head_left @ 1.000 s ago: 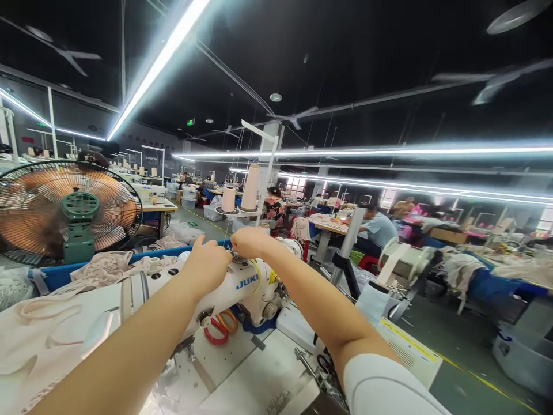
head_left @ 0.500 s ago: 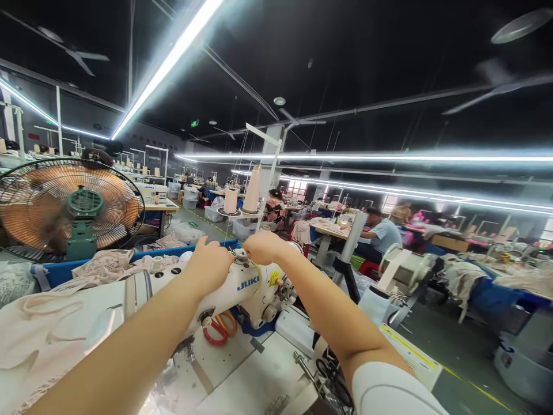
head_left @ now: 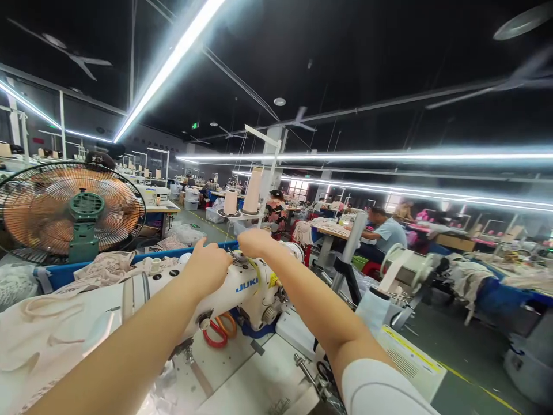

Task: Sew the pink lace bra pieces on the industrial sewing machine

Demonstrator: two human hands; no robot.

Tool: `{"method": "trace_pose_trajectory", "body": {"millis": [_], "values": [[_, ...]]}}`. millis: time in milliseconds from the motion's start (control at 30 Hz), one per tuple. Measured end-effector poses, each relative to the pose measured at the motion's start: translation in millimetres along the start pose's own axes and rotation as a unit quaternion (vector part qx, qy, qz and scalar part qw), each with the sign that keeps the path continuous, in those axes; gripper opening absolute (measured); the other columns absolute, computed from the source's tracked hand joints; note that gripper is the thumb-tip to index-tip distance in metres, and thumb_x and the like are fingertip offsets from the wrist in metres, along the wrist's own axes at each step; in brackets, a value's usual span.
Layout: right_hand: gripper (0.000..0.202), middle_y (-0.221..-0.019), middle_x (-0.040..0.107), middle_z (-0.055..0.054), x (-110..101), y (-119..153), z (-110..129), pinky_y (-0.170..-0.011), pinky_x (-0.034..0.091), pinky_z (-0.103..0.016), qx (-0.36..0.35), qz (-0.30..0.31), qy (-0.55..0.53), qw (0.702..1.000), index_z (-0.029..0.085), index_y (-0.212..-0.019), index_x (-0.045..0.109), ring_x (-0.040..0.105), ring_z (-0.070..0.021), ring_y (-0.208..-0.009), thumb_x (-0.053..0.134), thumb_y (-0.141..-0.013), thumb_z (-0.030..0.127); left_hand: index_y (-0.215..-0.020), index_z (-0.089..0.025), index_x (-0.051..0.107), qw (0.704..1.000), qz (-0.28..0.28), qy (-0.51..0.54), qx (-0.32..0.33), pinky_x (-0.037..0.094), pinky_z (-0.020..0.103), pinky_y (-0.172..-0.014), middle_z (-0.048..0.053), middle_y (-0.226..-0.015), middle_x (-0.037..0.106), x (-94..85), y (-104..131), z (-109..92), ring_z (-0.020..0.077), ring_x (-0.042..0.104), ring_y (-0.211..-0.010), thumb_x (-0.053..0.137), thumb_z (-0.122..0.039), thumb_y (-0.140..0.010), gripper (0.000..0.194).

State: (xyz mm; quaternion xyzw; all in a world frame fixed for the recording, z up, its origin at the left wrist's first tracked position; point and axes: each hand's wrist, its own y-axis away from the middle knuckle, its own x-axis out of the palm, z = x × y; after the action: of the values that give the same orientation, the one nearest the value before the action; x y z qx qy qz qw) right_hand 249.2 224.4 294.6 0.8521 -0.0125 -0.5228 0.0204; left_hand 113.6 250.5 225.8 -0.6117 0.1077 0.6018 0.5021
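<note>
A white sewing machine (head_left: pixel 224 297) with blue JUKI lettering stretches across the middle. Above its arm, near the thread guides (head_left: pixel 239 258), my left hand (head_left: pixel 209 265) has its fingers bent together; what they hold is too small to tell. Just right of it, my right hand (head_left: pixel 254 242) is over the top of the machine, its fingertips curled and hidden behind the hand. Two beige thread cones (head_left: pixel 253 193) stand on a holder behind the hands. Red-handled scissors (head_left: pixel 215 335) lie below the machine arm.
A large fan (head_left: pixel 86 207) is at the left. Pale fabric (head_left: pixel 38 323) lies at the left, beside a blue bin edge (head_left: pixel 64 275). At the right are a metal post (head_left: pixel 354 239) and a tape reel (head_left: pixel 404 262). A seated person (head_left: pixel 386 230) is farther back.
My right hand has shifted slightly left and up over the machine top. My left hand stays nearly in place. The view has moved slightly.
</note>
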Motion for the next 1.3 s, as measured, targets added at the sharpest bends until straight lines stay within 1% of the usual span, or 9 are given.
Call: {"method": "trace_pose_trajectory", "body": {"millis": [300,533,833,1000,1067,1100,1133,1200,1300], "values": [[0.018,-0.095,0.072,-0.013,31,-9,-26,-0.079,0.053,-0.036,0.005,0.012,-0.022,1.0,0.012,-0.095,0.072,0.068,-0.0245,-0.092,0.056,-0.089,0.017,-0.085,-0.019,0.074,1.0,0.006,0.004,-0.007,0.037,0.056,-0.102,0.01,-0.088,0.076,-2.2,1,-1,0.0293,0.066,-0.099,0.054,-0.008,-0.083,0.023],[0.053,-0.139,0.058,-0.002,46,-49,-33,-0.093,0.045,-0.021,-0.144,-0.104,-0.095,0.98,0.027,-0.128,0.061,0.057,-0.0157,-0.121,0.048,-0.085,-0.001,-0.084,-0.018,0.075,1.0,0.003,-0.005,-0.002,0.039,0.055,-0.101,0.01,-0.089,0.076,-1.2,1,-1,0.0291,0.066,-0.097,0.054,-0.01,-0.084,0.022],[0.04,-0.109,0.074,-0.007,84,-28,-42,-0.09,0.051,-0.033,-0.141,-0.277,-0.169,0.935,0.018,-0.095,0.075,0.066,-0.0237,-0.102,0.054,-0.071,-0.006,-0.085,-0.019,0.075,1.0,-0.006,-0.011,-0.01,0.041,0.054,-0.1,0.008,-0.089,0.077,-5.3,3,-3,0.0272,0.067,-0.095,0.052,-0.012,-0.086,0.024],[0.051,-0.148,0.043,-0.021,119,26,-32,-0.107,0.037,-0.05,0.005,-0.506,-0.257,0.823,0.012,-0.141,0.045,0.041,-0.0295,-0.136,0.039,-0.09,0.007,-0.086,-0.018,0.075,1.0,-0.02,-0.015,-0.013,0.039,0.056,-0.101,0.009,-0.09,0.077,-5.7,0,-5,0.0277,0.066,-0.097,0.052,-0.01,-0.085,0.024],[0.047,-0.141,0.044,-0.021,138,48,-9,-0.101,0.042,-0.046,0.07,-0.595,-0.327,0.731,0.013,-0.146,0.03,0.046,-0.0249,-0.129,0.025,-0.099,0.015,-0.085,-0.017,0.074,0.999,-0.024,-0.015,-0.02,0.039,0.056,-0.101,0.01,-0.089,0.076,-4.8,-1,-6,0.0283,0.066,-0.097,0.053,-0.009,-0.083,0.023],[0.04,-0.125,0.054,-0.014,149,56,7,-0.092,0.046,-0.039,0.095,-0.658,-0.412,0.623,0.018,-0.139,0.036,0.056,-0.0207,-0.112,0.022,-0.101,0.018,-0.085,-0.017,0.074,0.999,-0.026,-0.014,-0.025,0.038,0.056,-0.102,0.011,-0.09,0.076,-4.1,-1,-6,0.0285,0.066,-0.098,0.053,-0.009,-0.082,0.023],[0.035,-0.108,0.058,-0.008,160,62,25,-0.08,0.048,-0.032,0.074,-0.651,-0.475,0.587,0.02,-0.13,0.042,0.059,-0.0171,-0.093,0.02,-0.103,0.022,-0.086,-0.017,0.074,0.999,-0.029,-0.013,-0.03,0.038,0.056,-0.102,0.011,-0.09,0.076,-3.2,-1,-6,0.0287,0.065,-0.099,0.053,-0.009,-0.082,0.023],[0.029,-0.078,0.058,-0.001,181,63,65,-0.064,0.046,-0.026,0.008,-0.532,-0.492,0.689,0.019,-0.101,0.055,0.057,-0.0145,-0.068,0.026,-0.102,0.023,-0.089,-0.017,0.074,0.999,-0.032,-0.011,-0.038,0.036,0.056,-0.104,0.012,-0.092,0.075,-1.2,-1,-5,0.0291,0.065,-0.102,0.053,-0.01,-0.083,0.023],[0.018,-0.075,0.063,-0.005,204,34,115,-0.067,0.047,-0.027,-0.048,-0.24,-0.418,0.875,0.017,-0.076,0.06,0.062,-0.0177,-0.075,0.05,-0.091,0.018,-0.089,-0.017,0.073,0.998,-0.036,-0.008,-0.042,0.035,0.057,-0.106,0.012,-0.093,0.075,1.3,-2,-4,0.0296,0.064,-0.104,0.054,-0.01,-0.084,0.021]]}}
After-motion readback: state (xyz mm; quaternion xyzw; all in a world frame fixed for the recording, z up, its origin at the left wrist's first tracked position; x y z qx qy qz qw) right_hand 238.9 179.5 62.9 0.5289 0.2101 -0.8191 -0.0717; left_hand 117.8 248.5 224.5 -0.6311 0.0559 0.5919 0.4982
